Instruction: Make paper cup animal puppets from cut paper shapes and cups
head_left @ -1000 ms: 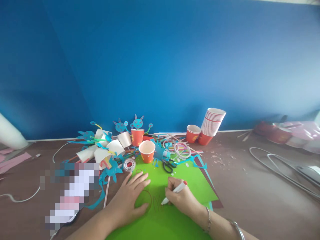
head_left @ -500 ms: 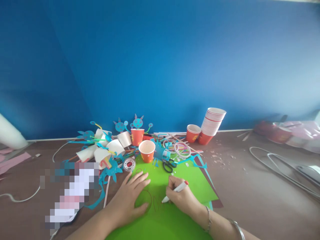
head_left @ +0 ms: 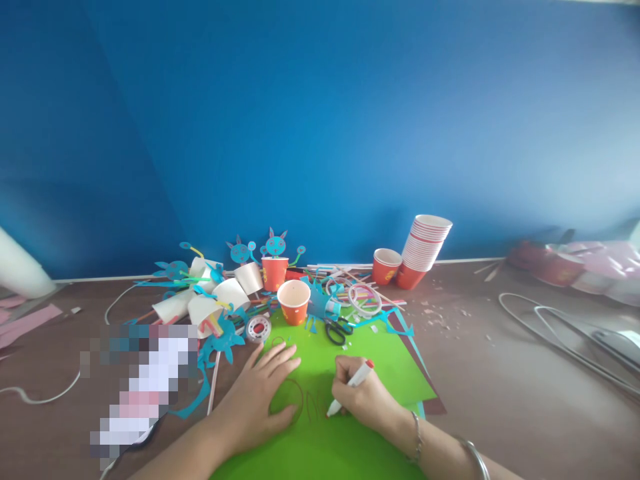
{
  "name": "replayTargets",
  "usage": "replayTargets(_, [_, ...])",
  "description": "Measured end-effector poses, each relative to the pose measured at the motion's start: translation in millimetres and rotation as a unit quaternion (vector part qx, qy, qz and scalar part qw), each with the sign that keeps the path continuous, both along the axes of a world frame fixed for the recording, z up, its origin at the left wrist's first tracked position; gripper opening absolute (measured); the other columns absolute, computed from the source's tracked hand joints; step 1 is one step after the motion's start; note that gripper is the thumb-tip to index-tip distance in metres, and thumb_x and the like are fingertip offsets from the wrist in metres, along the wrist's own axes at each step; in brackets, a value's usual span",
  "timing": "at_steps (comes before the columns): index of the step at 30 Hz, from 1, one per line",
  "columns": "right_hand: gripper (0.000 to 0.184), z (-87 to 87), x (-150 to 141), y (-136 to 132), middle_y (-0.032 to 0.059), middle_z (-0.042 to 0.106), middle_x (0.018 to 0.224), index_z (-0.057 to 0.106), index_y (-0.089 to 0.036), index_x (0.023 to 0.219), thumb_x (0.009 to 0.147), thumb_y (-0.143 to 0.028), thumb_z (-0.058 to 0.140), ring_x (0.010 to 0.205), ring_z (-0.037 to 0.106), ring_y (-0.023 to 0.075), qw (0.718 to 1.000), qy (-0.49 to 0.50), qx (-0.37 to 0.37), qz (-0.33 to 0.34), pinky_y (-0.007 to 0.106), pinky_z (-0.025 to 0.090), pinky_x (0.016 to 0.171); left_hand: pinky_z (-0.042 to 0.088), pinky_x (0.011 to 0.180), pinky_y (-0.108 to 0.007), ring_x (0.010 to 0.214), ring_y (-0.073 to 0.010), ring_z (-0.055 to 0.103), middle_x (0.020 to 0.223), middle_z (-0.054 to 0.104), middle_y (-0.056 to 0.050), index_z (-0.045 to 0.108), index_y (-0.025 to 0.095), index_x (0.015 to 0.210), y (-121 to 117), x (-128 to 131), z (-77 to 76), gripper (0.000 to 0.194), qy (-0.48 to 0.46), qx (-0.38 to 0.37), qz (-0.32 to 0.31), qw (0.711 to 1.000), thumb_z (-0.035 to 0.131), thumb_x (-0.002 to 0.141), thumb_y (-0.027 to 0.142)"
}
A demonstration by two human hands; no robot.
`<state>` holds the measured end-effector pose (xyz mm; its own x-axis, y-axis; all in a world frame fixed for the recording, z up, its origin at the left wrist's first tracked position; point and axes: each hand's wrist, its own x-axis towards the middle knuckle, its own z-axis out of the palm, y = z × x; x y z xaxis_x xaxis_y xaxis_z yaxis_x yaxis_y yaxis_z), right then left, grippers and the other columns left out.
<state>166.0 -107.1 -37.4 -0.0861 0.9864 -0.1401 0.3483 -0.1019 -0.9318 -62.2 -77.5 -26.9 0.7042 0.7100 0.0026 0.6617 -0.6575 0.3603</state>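
Note:
My right hand grips a white marker with a red end, its tip at the surface of the green paper. Thin red lines, one curved and some zigzag, show on the paper between my hands. Flat on the left part of the sheet lies my left hand, fingers spread. Beyond it are a roll of tape and an upright red paper cup. Black-handled scissors rest on the paper past my right hand.
White and red cups with blue paper animal figures crowd the back left. Straws and tape rings lie behind the scissors. A leaning stack of paper cups stands at the wall beside a single cup. Cables run at right.
My right hand has shifted the marker slightly down and to the right, and the red line there is a bit longer. My left hand has stayed in place.

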Motion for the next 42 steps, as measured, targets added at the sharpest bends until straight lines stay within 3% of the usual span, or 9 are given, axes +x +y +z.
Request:
replayTargets(6, [0.012, 0.5, 0.6, -0.2, -0.0093, 0.038, 0.041, 0.036, -0.024, 0.053, 0.058, -0.022, 0.048, 0.037, 0.044, 0.0097, 0.999, 0.039, -0.023, 0.011, 0.019, 0.028, 0.037, 0.017, 0.114, -0.059, 0.14, -0.0301, 0.028, 0.151, 0.036, -0.004, 0.04, 0.029, 0.139, -0.9, -1.9, 1.6, 0.06, 0.0, -0.004, 0.0, 1.0, 0.059, 0.082, 0.036])
replayTargets(9, [0.014, 2.2, -0.5, -1.5, -0.0082, 0.04, 0.043, 0.037, -0.023, 0.054, 0.062, -0.025, 0.048, 0.039, 0.041, 0.0088, 0.999, 0.053, 0.01, 0.003, 0.02, 0.03, 0.039, 0.017, 0.114, -0.058, 0.14, -0.0304, 0.027, 0.151, 0.035, -0.004, 0.039, 0.029, 0.14, -0.7, -2.8, 0.6, 0.06, -0.008, 0.001, -0.005, 1.0, 0.057, 0.084, 0.039])
replayTargets(15, [0.015, 4.2, -6.2, -5.2, -0.0075, 0.042, 0.045, 0.039, -0.023, 0.056, 0.066, -0.023, 0.05, 0.041, 0.036, 0.0078, 0.998, -0.006, 0.028, 0.054, 0.02, 0.025, 0.04, 0.016, 0.114, -0.058, 0.14, -0.0299, 0.028, 0.151, 0.036, -0.004, 0.04, 0.029, 0.139, 0.0, -2.0, -0.4, 0.061, -0.008, 0.001, -0.004, 1.0, 0.059, 0.082, 0.037])
replayTargets(42, [0.021, 8.7, -10.8, -4.2, -0.0086, 0.041, 0.044, 0.037, -0.022, 0.055, 0.068, -0.017, 0.053, 0.042, 0.038, 0.0077, 0.998, -0.031, 0.019, 0.059, 0.019, 0.026, 0.041, 0.016, 0.114, -0.057, 0.14, -0.0295, 0.027, 0.151, 0.036, -0.005, 0.041, 0.027, 0.139, -1.2, 0.8, 4.3, 0.061, 0.003, -0.008, 0.002, 1.0, 0.059, 0.08, 0.033])
